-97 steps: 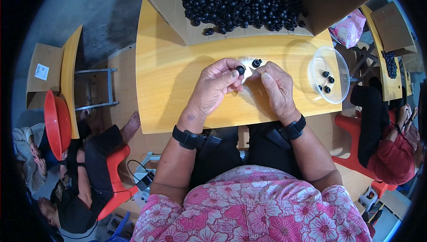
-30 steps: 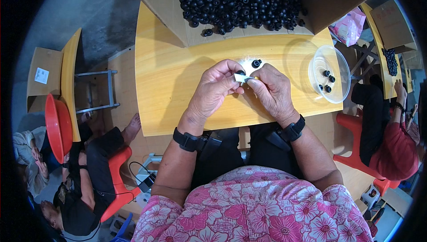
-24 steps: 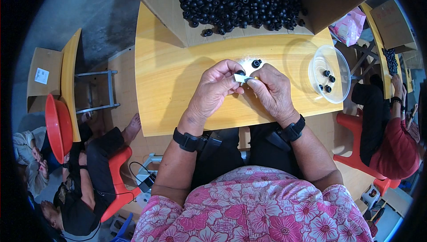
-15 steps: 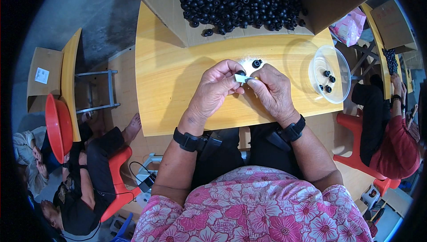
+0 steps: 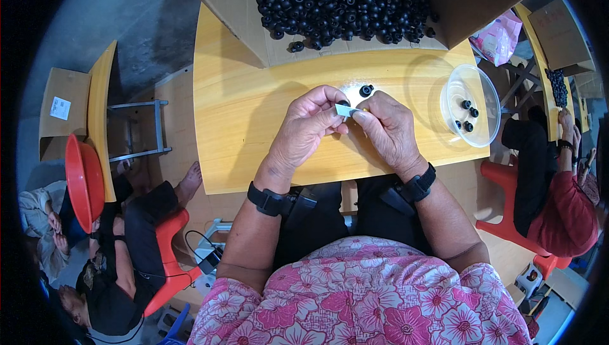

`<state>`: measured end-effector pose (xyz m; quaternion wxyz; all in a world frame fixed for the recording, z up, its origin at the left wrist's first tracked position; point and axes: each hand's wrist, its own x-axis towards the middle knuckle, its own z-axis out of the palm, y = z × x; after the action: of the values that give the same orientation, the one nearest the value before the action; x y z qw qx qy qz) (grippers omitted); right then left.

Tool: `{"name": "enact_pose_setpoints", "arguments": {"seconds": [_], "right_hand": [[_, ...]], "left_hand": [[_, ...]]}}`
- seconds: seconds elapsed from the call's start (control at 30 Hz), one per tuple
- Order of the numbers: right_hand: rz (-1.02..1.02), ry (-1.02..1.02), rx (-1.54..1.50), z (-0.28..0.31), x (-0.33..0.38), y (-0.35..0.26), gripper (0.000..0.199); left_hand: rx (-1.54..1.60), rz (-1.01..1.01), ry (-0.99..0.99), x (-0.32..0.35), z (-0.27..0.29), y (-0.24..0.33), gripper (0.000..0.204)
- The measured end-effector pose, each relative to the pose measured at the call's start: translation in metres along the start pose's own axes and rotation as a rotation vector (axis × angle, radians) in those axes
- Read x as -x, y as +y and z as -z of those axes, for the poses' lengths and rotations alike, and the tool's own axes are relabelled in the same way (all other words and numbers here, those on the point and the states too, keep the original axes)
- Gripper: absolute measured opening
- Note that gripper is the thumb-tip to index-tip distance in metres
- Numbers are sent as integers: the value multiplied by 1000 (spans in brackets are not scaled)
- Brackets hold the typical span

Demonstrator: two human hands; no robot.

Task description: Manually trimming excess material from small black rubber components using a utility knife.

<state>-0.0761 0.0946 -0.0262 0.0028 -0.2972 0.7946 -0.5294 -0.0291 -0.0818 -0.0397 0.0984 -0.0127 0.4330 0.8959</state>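
Over the yellow worktop [image 5: 241, 129], the left hand [image 5: 307, 126] and right hand [image 5: 388, 129] meet fingertip to fingertip, pinching a small pale strip [image 5: 344, 110] between them, its long axis running roughly left to right; a black ring [image 5: 343, 102] sits at the left fingers. Another loose ring [image 5: 366, 91] lies just beyond, nearer the right hand; a clear bowl [image 5: 451, 91] stands farther right.

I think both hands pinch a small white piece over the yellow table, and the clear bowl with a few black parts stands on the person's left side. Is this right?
Not quite. The clear bowl stands on the person's right side, as the head view shows. The rest holds: the left hand and right hand pinch the small white piece over the yellow table.
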Motion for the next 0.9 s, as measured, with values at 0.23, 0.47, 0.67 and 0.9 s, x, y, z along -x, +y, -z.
{"name": "enact_pose_setpoints", "arguments": {"seconds": [0.23, 0.47, 0.67, 0.9], "right_hand": [[-160, 170, -201, -1, 1, 5, 17], [-92, 63, -157, 1, -2, 2, 26], [-125, 51, -177, -2, -2, 3, 31], [-167, -14, -191, 2, -3, 5, 29]], "left_hand": [[18, -19, -2, 0, -1, -2, 17], [16, -7, -13, 1, -3, 1, 14], [-91, 7, 3, 0, -6, 1, 13], [-201, -25, -36, -1, -4, -2, 12]]}}
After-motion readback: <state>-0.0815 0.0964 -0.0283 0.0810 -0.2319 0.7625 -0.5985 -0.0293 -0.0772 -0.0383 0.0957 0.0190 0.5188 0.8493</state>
